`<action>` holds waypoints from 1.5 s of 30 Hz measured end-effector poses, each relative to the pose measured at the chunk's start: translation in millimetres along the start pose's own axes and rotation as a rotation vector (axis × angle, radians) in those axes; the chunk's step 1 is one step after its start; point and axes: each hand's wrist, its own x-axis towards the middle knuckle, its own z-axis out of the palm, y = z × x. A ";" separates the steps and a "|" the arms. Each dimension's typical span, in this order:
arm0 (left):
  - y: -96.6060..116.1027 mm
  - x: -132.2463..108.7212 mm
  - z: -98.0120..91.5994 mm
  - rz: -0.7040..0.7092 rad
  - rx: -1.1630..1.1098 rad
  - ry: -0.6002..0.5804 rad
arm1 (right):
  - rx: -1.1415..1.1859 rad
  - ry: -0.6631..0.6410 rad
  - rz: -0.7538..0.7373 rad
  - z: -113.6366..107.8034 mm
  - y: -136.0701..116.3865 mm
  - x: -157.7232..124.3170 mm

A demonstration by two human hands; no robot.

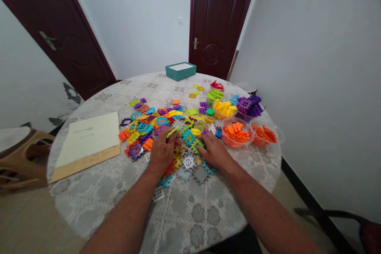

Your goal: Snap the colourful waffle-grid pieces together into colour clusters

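A loose heap of colourful plastic building pieces, square with notched edges, covers the middle of the table. In my left hand [162, 151], closed at the heap's near side, is a slim lime-green building piece [172, 131] that sticks up between thumb and fingers. My right hand [214, 150] rests at the heap's right side with curled fingers. Beside its thumb and fingertips lies a green notched piece [197, 146]; what the fingers hold, if anything, is hidden. Between the hands sits a blue square piece [188, 137]. Nearer to me are a white lattice piece [188, 162] and a grey square piece [200, 175].
Clear bowls on the right hold sorted pieces: orange [236, 133], darker orange [264, 134], yellow [225, 108], purple [250, 106], green [214, 95] and red [217, 85]. A teal box [181, 72] stands at the back. Flat cardboard [89, 139] lies left on the patterned tablecloth [205, 222].
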 end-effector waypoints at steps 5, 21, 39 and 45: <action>-2.0 3.1 -7.0 0.251 0.245 -0.032 | 0.062 -0.019 0.002 -0.2 3.9 0.7; 4.2 5.1 2.8 -0.221 -0.277 -0.034 | 0.990 0.091 0.367 -10.3 -3.1 8.6; 7.3 10.4 -10.6 -0.367 -0.681 -0.032 | 0.818 0.007 0.175 -10.6 -40.1 67.0; 4.4 18.7 -16.9 -0.428 -0.774 0.179 | 0.236 0.192 -0.010 -19.5 4.7 57.4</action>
